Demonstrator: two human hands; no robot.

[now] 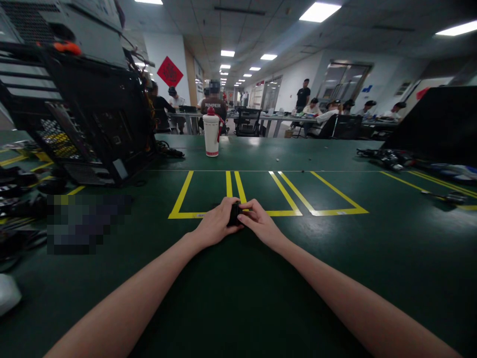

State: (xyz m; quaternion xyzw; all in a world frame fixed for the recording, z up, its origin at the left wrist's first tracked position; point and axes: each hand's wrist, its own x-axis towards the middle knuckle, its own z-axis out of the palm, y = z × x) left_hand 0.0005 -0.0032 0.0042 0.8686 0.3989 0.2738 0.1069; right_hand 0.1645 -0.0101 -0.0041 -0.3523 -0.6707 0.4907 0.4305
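Black object (234, 214) — green table (238, 298), lit room (298, 69)

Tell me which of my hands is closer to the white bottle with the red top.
Left. Your left hand is on the near side of the white bottle, almost straight in front; your right hand is also on the near side, but farther right.

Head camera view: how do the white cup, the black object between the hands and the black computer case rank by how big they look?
Black computer case
White cup
Black object, as far as it shows
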